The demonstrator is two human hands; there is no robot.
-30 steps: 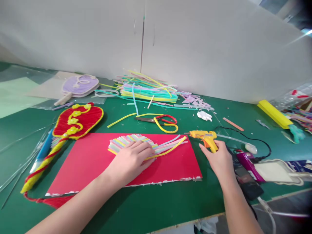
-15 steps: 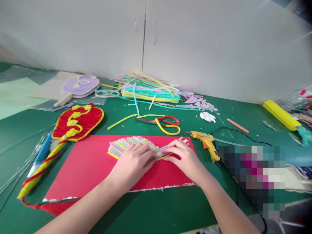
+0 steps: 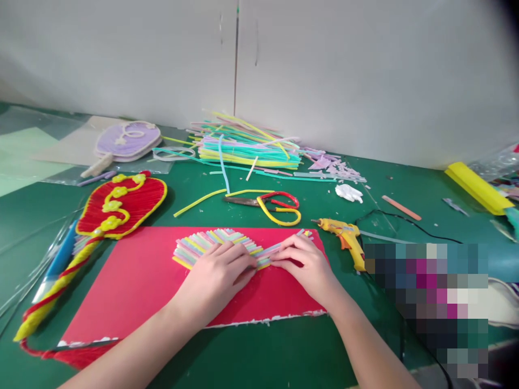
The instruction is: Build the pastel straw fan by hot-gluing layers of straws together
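Observation:
A fan-shaped layer of short pastel and yellow pipe cleaner pieces (image 3: 200, 246) lies on a red sheet (image 3: 133, 286). My left hand (image 3: 221, 275) rests over its right part, fingers curled and thumb close to the index finger, gripping the pieces at that edge. Just to the right, my right hand (image 3: 302, 262) is closed with thumb and fingertips on the pieces that extend toward the sheet's right corner. What lies under my palms is hidden. Beyond the sheet are scissors (image 3: 279, 208) with red and yellow handles. A yellow glue gun (image 3: 344, 237) lies to the right.
At left lies a red-and-yellow fan (image 3: 121, 208) with a twisted handle and tassel. A purple fan (image 3: 127, 140) and a heap of long pipe cleaners (image 3: 247, 151) are near the wall. Crumpled white tissue (image 3: 348, 193) and a black cord (image 3: 409, 217) are at right.
The camera view has shifted slightly, so most things sit a little differently in the picture. Both hands keep nearly the same hold on the pieces.

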